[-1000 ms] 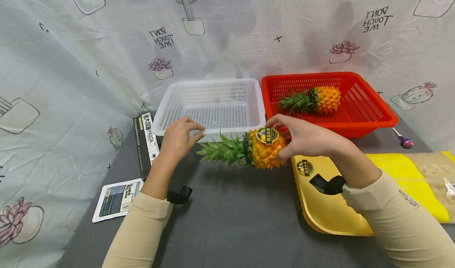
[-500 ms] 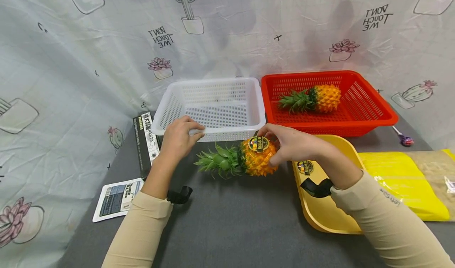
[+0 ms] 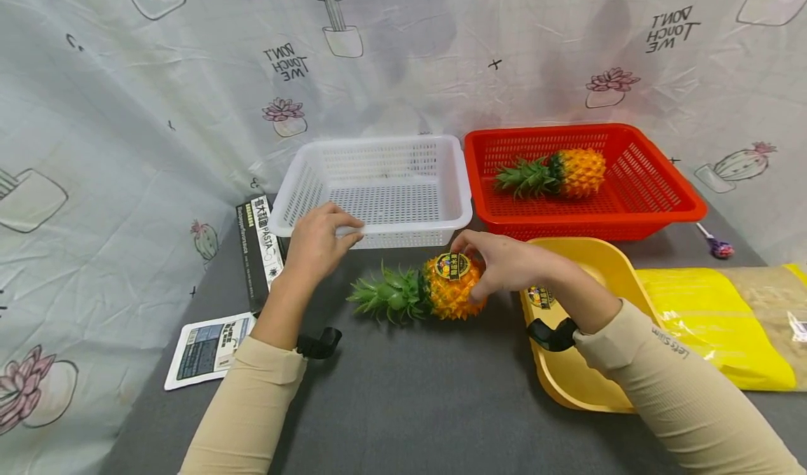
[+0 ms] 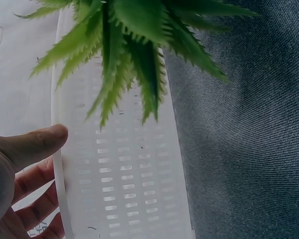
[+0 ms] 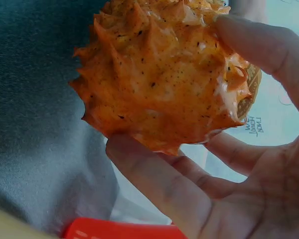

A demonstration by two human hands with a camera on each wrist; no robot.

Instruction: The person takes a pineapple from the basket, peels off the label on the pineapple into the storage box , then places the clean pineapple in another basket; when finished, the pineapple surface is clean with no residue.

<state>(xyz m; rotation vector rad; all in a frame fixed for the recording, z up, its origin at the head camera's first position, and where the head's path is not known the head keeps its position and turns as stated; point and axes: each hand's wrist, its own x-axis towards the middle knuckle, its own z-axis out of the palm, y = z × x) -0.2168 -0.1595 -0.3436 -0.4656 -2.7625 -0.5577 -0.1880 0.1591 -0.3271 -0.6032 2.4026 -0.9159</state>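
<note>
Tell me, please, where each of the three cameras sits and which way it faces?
Head: worn high, looking forward and down at the table; shows both forearms, the left hand on the white basket, the right hand on the pineapple.
Left wrist: beside the basket wall, looking along it; shows thumb and fingers.
Right wrist: under the palm, looking up at the pineapple's base; shows curled fingers.
Shared: the pineapple's green crown appears in the head and left wrist views.
</note>
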